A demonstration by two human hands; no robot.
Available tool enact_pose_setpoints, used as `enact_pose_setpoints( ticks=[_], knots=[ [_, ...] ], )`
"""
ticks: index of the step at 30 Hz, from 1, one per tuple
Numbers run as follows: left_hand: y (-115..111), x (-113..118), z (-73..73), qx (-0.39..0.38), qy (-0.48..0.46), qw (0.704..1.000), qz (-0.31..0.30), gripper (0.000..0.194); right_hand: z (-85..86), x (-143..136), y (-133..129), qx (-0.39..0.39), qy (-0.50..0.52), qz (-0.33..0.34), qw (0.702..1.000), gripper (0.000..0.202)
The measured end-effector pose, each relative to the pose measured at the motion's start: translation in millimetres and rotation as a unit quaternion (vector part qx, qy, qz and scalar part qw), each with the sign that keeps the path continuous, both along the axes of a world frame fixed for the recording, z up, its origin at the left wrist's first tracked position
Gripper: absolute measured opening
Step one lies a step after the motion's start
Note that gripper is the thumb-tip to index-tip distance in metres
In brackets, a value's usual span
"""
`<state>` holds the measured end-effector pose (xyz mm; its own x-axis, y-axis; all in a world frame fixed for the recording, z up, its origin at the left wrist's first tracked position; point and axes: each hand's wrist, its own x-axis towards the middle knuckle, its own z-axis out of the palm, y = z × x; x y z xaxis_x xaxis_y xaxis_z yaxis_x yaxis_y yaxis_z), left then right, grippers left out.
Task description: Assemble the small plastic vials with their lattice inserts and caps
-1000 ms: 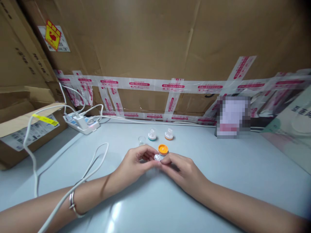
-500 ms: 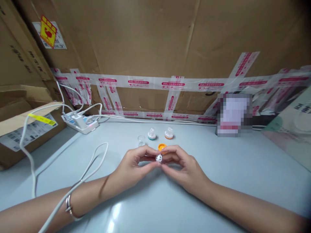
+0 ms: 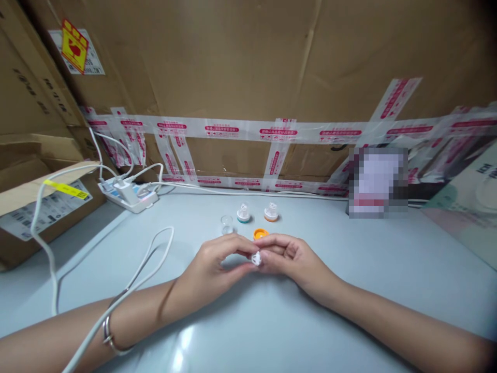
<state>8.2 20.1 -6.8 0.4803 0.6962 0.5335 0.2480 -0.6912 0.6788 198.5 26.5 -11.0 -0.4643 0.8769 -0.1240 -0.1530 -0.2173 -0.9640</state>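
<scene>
A small white plastic piece with openings in it (image 3: 256, 258) is pinched between my two hands above the table. My left hand (image 3: 219, 261) grips it from the left with thumb and fingertips. From the other side, my right hand (image 3: 291, 259) presses thumb and fingers on it, partly covering it. Just beyond my fingertips lies an orange round cap (image 3: 260, 234), its near edge partly hidden. A clear plastic cup-shaped cover (image 3: 227, 224) is behind my left hand. Farther back stand two clear-domed white pieces, one with a teal base (image 3: 244, 213) and one with an orange base (image 3: 271, 212).
A white cable (image 3: 132, 290) loops over my left forearm from a power strip (image 3: 132, 199). At the left is an open cardboard box (image 3: 46, 207). A large taped carton (image 3: 240, 67) walls off the back. A blurred-out upright object (image 3: 376, 181) stands at the back right.
The white piece has turned and sits slightly lower and to the right. My right thumb has moved up onto it, and the right fingers are more curled.
</scene>
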Motion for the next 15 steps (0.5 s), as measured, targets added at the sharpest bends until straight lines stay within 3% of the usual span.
enact_pose_setpoints(
  ticks=[6,15],
  knots=[
    [0,0,-3.2,0.068,0.059,0.996,-0.004,0.015,-1.4,0,2,-0.040,-0.018,0.006,0.999,0.031],
    [0,0,-10.3,0.154,0.136,0.978,0.027,0.013,-0.2,-2,-2,-0.034,-0.068,0.011,0.997,0.040]
  ],
)
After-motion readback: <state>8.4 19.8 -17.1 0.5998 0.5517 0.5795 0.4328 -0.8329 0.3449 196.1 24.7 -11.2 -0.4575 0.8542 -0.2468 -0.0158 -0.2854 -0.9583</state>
